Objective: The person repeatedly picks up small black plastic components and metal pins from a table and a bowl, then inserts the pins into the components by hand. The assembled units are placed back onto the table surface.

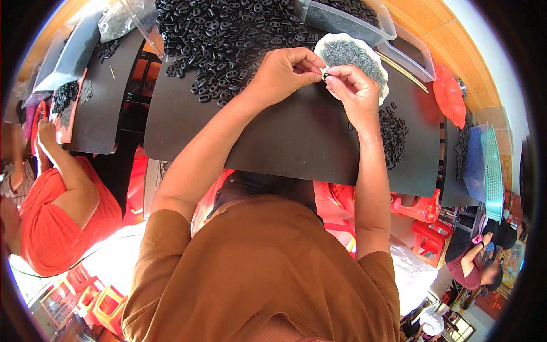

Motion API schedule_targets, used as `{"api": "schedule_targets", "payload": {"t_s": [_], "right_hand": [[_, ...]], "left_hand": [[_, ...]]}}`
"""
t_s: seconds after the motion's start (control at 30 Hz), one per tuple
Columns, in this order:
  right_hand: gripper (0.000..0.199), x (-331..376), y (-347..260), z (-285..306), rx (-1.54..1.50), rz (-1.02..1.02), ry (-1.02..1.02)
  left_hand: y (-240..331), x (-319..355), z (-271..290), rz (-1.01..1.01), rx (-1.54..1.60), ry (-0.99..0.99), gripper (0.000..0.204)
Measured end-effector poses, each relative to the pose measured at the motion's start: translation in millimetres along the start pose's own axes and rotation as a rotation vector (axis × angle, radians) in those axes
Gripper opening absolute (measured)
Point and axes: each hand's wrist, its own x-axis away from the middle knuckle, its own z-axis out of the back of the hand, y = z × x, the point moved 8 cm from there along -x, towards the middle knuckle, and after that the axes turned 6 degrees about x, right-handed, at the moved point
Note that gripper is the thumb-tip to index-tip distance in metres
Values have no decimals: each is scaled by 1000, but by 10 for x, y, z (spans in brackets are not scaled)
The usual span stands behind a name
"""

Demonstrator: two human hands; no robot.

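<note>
My left hand (285, 74) and my right hand (356, 94) meet over the near-left rim of a pale scalloped plate (383, 85). A small black piece (325, 76) shows between the fingertips, pinched by my right thumb and finger. My left thumb and fingers are pressed together right beside it; whatever they grip is too small to make out. On the plate lies a heap of small clear-grey pieces (353, 57). Beyond my left hand spreads a big pile of black oval two-hole pieces (222, 40). Right of my right wrist is a smaller heap of black pieces (393, 137).
All this stands on a dark table (285, 142). Clear plastic bins (347, 25) line its far side, with thin sticks (404, 71) and a red scalloped dish (448, 94) at right. A person in red (62, 211) works at the left table; another person (470, 265) is far right.
</note>
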Motion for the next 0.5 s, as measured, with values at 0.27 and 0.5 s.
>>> {"api": "schedule_targets", "payload": {"t_s": [0.27, 0.5], "right_hand": [[11, 0, -4, 4, 33, 18, 1], [10, 3, -62, -13, 89, 64, 4]], "left_hand": [[25, 6, -13, -11, -40, -10, 17], [43, 15, -14, -11, -69, -14, 16]]}}
